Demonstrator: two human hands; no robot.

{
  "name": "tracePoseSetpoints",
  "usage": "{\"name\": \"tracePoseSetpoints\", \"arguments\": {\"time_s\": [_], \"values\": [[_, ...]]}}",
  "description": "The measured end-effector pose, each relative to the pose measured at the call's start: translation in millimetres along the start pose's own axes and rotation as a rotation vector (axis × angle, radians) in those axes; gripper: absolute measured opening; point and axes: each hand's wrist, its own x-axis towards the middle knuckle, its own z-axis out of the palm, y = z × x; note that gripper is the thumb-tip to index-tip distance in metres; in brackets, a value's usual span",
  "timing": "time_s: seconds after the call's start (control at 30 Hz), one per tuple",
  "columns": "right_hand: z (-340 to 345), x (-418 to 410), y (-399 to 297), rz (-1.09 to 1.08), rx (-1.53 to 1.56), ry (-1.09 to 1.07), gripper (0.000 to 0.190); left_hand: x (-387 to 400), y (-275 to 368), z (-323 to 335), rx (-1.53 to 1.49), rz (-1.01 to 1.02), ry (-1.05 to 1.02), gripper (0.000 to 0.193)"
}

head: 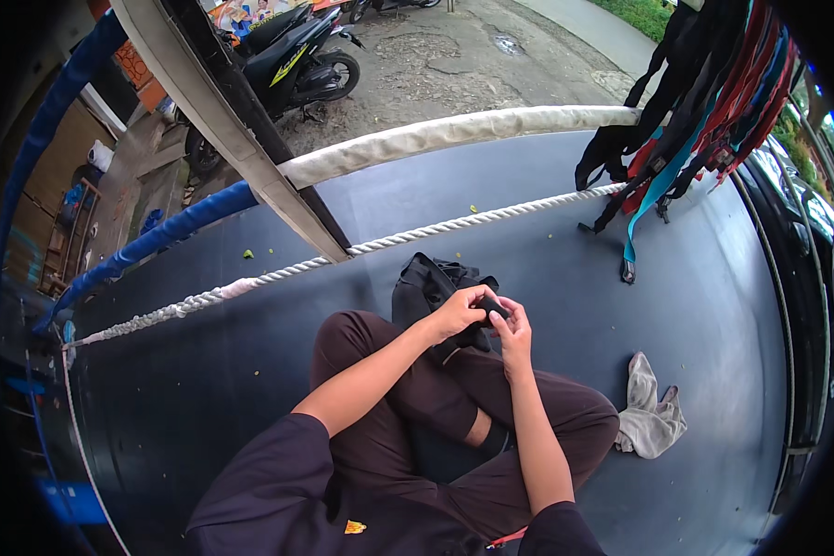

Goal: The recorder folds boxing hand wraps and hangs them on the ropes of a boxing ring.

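Just above my crossed legs, both hands meet on a small rolled black cloth strip [492,306], probably a hand wrap. My left hand [460,314] grips it from the left with bent fingers. From the right, the thumb and fingers of my right hand [515,332] pinch it. Behind and below the hands lies a bundle of black fabric [411,283], partly hidden by my left wrist; whether it joins the roll I cannot tell. A crumpled grey cloth [652,417] rests on the dark ring mat [695,320], right of my knee.
A white twisted rope [459,222] and a padded white rope [459,139] cross ahead, meeting a slanted padded strap [250,153]. Black, red and turquoise wraps [709,132] hang at the right. Blue-covered ropes [160,226] run left. Beyond stands a parked motorbike [306,69].
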Motion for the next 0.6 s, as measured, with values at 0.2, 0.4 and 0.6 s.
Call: {"name": "tracePoseSetpoints", "arguments": {"time_s": [0.2,0.4,0.6], "values": [[1,2,19,-0.163,-0.09,-0.027,0.035,-1,4,3,0.182,0.1,0.051,0.026],[-3,1,17,-0.145,-0.128,0.03,0.033,-3,10,12,0.134,0.063,0.063,0.021],[11,-6,3,-0.244,-0.193,0.062,0.041,1,-11,-1,0.274,-0.007,0.218,0.009]]}}
